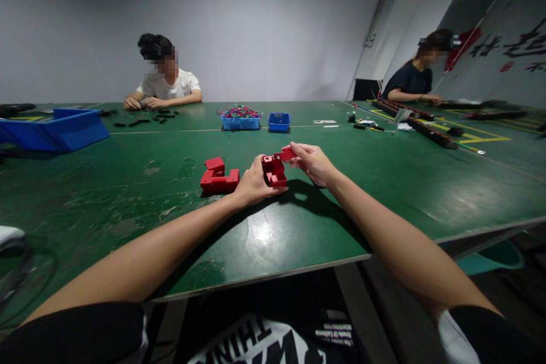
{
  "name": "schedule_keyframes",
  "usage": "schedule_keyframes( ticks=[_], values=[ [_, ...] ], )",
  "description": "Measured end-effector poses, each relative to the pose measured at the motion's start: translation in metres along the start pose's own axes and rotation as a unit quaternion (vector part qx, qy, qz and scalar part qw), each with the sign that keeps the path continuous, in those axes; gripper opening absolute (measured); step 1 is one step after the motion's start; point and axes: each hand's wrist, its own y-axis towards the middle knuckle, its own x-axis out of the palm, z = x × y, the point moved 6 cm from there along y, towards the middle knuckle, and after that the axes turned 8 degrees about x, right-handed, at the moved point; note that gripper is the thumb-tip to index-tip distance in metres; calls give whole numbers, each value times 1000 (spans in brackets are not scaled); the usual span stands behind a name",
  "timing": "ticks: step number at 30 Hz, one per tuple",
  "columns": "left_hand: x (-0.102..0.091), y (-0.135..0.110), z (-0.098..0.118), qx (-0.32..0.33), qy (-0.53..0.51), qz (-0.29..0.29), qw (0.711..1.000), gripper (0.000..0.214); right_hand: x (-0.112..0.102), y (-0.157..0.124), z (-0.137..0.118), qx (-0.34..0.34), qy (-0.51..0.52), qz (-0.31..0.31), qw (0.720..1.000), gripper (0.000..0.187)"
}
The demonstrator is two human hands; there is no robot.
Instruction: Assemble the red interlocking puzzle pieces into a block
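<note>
My left hand (253, 183) is closed around a red block-shaped piece (274, 172), holding it just above the green table (128, 193). My right hand (313, 162) pinches a smaller red piece (285, 154) that touches the top of the block in my left hand. Left of my hands, more red pieces (219, 176) lie on the table, one small block behind a larger notched one.
A large blue bin (55, 128) stands at far left. A blue tray of coloured bits (241, 116) and a small blue tray (279, 121) sit mid-table. Two other people sit at the far side, with black parts (145, 120) and long black strips (422, 125) before them.
</note>
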Motion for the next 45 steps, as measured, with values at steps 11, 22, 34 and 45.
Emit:
schedule_keyframes(
  ticks=[11,22,34,45],
  values=[
    [-1,0,3,0,-13,-4,1000,93,0,-1,3,6,31,-5,999,41],
    [0,0,2,-3,-4,-8,1000,93,-2,0,3,0,-2,-17,1000,41],
    [-1,0,3,1,-5,-8,1000,92,-10,10,24,91,82,-42,992,18],
    [1,1,2,1,2,-19,1000,92,-4,8,25,113,125,-64,984,18]
  ],
)
